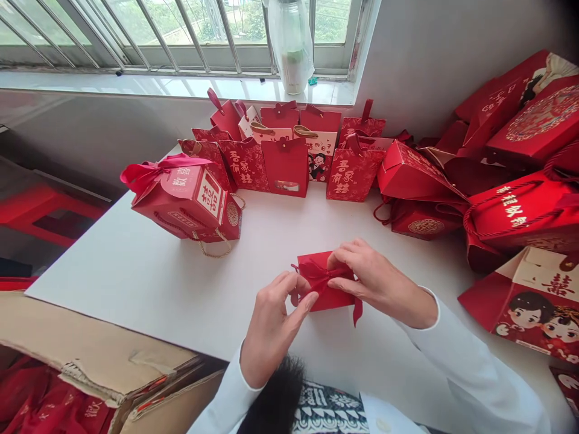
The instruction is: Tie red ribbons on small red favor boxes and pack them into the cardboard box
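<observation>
While the red box [335,301] lies on the table [136,277], left hand [274,316] and right hand [379,278] each pinch its ribbon [322,274], fingers curled. Ribbon crossed and gathered at mid-top; bow judged partly formed, neatening apparently left. Other boxes [284,160] stand behind.

The characters 吾家有囍 mark both the left patterned box [244,169] and the right patterned box [356,175]; 的日子 is legible on the cream-topped box [322,158] between them. A 囍 stands on the white label [210,197] of the bow-topped box [178,202] and on the couple-print box [534,313]. Pale lettering on the corded red bag [536,202] appears to read 前程似锦.
</observation>
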The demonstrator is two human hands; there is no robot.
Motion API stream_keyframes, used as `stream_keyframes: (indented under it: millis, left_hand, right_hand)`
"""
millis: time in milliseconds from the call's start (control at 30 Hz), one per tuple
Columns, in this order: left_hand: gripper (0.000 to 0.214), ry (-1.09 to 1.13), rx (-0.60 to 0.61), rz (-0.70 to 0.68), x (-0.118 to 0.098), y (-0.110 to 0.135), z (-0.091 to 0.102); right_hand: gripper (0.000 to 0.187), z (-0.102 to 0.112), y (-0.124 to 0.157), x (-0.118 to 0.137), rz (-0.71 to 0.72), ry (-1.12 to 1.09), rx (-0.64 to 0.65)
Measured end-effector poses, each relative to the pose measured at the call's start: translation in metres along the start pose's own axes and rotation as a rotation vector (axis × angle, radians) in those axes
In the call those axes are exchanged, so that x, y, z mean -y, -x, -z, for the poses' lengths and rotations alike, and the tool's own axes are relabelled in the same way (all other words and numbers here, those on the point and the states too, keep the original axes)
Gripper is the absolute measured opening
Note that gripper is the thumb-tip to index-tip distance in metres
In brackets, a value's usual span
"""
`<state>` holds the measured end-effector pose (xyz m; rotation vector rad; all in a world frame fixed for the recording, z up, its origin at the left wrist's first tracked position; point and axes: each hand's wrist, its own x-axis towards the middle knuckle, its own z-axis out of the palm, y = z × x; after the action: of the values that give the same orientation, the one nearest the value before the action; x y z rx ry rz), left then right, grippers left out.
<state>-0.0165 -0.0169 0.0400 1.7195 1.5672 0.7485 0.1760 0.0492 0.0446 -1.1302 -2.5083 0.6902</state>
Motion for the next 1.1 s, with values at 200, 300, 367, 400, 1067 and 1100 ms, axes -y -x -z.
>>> stream_keyframes:
  millis: [200,300,367,400,1067,1100]
  left_hand:
    - [0.019,0.203,0.068,0.137,-0.003,0.002,0.002]
    - [0.022,0.489,0.151,0.240,-0.003,0.003,0.001]
    - [0.026,0.661,0.195,0.295,-0.003,0.003,0.001]
    - [0.028,0.724,0.206,0.320,-0.002,0.003,0.001]
    - [0.029,0.777,0.187,0.368,0.001,-0.004,-0.005]
    - [0.028,0.757,0.180,0.363,0.000,-0.004,-0.006]
  right_hand:
    - [0.010,-0.004,0.004,0.002,-0.010,-0.058,-0.094]
    - [0.014,-0.011,0.008,0.007,-0.057,-0.131,-0.193]
    - [0.015,-0.018,0.011,0.013,-0.117,-0.198,-0.278]
    - [0.015,-0.022,0.013,0.016,-0.153,-0.230,-0.320]
    - [0.018,-0.049,0.025,0.026,0.004,0.002,-0.535]
    - [0.018,-0.048,0.025,0.025,0.015,0.024,-0.528]
